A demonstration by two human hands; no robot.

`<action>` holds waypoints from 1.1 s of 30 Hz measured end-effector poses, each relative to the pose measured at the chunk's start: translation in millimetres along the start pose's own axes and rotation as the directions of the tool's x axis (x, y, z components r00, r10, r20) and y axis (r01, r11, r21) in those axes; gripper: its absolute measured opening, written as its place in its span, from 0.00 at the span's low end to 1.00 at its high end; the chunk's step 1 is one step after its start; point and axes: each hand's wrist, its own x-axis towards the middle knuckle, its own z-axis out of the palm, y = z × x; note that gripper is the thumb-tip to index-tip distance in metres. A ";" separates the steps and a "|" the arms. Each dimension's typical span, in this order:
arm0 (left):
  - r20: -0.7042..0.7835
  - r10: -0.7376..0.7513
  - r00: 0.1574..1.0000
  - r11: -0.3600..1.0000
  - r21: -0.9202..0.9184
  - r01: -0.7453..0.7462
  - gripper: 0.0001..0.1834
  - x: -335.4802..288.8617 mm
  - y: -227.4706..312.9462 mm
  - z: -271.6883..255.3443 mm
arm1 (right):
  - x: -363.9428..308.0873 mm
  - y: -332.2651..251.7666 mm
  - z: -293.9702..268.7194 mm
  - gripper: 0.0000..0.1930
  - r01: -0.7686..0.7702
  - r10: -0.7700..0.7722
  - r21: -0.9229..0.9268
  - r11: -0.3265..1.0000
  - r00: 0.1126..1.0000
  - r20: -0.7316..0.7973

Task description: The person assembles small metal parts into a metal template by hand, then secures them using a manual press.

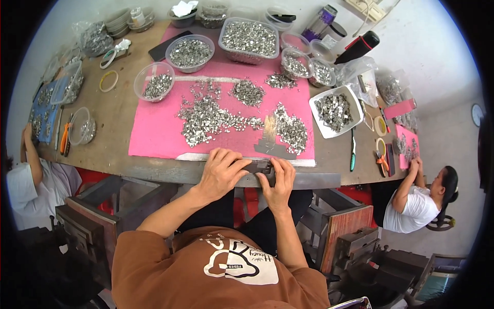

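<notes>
At the table's front edge, both of my hands close in on a small dark metal block (264,167). My left hand (222,172) pinches its left side with thumb and fingertips. From the right, my right hand (278,184) grips it between thumb and forefinger; any smaller part in the fingers is hidden. Just beyond lies a dark grey flat plate (277,150), with a bundle of thin brass-coloured strips (269,125) at its far side. Small silvery metal pieces (200,121) lie heaped on the pink mat (149,131), with another pile (292,131) right of the strips.
Clear tubs of metal pieces (249,38) line the mat's far side. To the right stand a white square bowl (317,106) and a green-handled tool (353,154). A flat metal bar (319,180) runs along the front edge. Co-workers sit left (33,190) and right (411,206).
</notes>
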 end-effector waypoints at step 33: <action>-0.142 -0.092 0.986 0.989 0.099 0.106 0.33 -29.9 -8.9 2.2 | 30.7 10.6 -11.3 0.12 0.210 -0.206 -0.085 0.974 0.977 0.055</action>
